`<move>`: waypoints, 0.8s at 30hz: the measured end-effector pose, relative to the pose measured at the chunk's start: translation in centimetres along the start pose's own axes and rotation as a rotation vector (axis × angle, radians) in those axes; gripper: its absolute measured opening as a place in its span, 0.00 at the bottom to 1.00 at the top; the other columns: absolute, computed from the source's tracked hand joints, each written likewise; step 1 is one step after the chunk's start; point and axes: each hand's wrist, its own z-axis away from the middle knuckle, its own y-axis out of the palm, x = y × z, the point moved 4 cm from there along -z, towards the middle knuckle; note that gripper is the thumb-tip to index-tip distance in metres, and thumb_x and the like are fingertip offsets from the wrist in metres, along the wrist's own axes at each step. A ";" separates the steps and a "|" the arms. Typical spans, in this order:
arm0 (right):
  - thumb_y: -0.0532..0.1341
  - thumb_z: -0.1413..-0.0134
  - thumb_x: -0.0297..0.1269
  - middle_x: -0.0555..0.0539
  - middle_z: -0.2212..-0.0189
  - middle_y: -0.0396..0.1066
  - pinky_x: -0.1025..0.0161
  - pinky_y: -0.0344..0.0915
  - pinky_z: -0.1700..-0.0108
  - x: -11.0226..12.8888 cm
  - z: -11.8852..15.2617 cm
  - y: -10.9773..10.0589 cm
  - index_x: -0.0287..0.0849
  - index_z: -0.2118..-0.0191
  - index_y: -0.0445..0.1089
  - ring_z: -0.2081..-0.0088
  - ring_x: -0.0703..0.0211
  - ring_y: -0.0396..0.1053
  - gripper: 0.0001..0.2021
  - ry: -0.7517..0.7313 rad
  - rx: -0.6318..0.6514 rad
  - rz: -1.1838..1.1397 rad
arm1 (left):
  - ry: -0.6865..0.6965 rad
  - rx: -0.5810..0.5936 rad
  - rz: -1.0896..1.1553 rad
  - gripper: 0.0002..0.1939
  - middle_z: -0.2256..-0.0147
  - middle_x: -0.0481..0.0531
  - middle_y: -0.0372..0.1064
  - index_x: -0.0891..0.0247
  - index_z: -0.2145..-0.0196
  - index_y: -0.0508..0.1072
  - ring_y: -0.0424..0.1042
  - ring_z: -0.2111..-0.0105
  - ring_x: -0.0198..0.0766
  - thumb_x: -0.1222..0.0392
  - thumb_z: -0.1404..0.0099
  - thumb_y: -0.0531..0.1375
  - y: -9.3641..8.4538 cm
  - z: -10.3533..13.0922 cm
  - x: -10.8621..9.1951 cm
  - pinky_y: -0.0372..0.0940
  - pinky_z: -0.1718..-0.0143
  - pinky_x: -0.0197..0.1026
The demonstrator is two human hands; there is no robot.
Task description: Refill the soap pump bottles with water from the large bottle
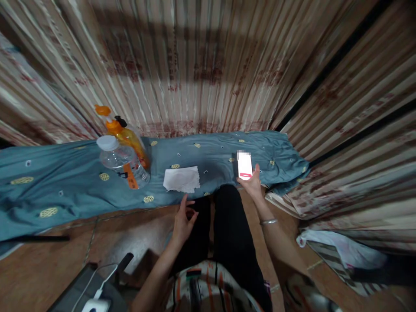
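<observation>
My right hand (251,183) grips a smartphone (245,165) by its lower end, the thumb along its right edge. The phone's screen is lit white with a red bar near the bottom, and its top left corner is blurred out. My left hand (183,222) is near the front edge of the cloth-covered surface, fingers apart and partly bent, with nothing visible in it. Just beyond its index finger lies a torn piece of white paper (182,179), flat on the teal cloth (214,151) with yellow patterns.
Left of the paper are a clear plastic jar (112,157) with a white lid and an orange pump bottle (130,138). Striped curtains (195,65) hang behind and at right. A white charger (95,304) with a cable sits lower left, and a plastic bag (344,247) lower right.
</observation>
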 end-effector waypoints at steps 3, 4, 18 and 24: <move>0.63 0.38 0.40 0.41 0.43 0.67 0.42 0.69 0.47 -1.9 -4.0 -2.0 0.43 0.40 0.63 0.47 0.45 0.70 0.22 0.060 -0.033 0.145 | -0.004 0.006 -0.134 0.36 0.49 0.59 0.71 0.57 0.35 0.54 0.76 0.55 0.44 0.60 0.38 0.60 -0.4 1.8 2.4 0.74 0.54 0.50; 0.63 0.38 0.40 0.40 0.42 0.66 0.41 0.68 0.46 -2.4 -5.3 -2.5 0.43 0.40 0.63 0.46 0.45 0.69 0.22 0.070 -0.043 0.187 | 0.012 0.003 -0.175 0.35 0.46 0.60 0.69 0.58 0.35 0.54 0.73 0.48 0.47 0.59 0.38 0.60 -0.3 2.3 3.1 0.72 0.49 0.53; 0.63 0.37 0.41 0.41 0.42 0.67 0.43 0.70 0.48 -7.1 -15.0 -5.9 0.42 0.42 0.65 0.47 0.45 0.70 0.20 0.148 -0.107 0.488 | 0.033 0.144 -0.435 0.31 0.37 0.60 0.61 0.56 0.35 0.54 0.61 0.36 0.52 0.57 0.33 0.55 1.1 4.8 5.3 0.60 0.36 0.62; 0.63 0.37 0.41 0.41 0.44 0.68 0.44 0.71 0.50 -8.1 -16.7 -6.5 0.42 0.43 0.66 0.48 0.47 0.71 0.20 0.185 -0.093 0.494 | 0.019 0.125 -0.449 0.30 0.37 0.62 0.62 0.58 0.35 0.57 0.63 0.37 0.53 0.55 0.33 0.55 0.8 4.9 5.9 0.62 0.37 0.62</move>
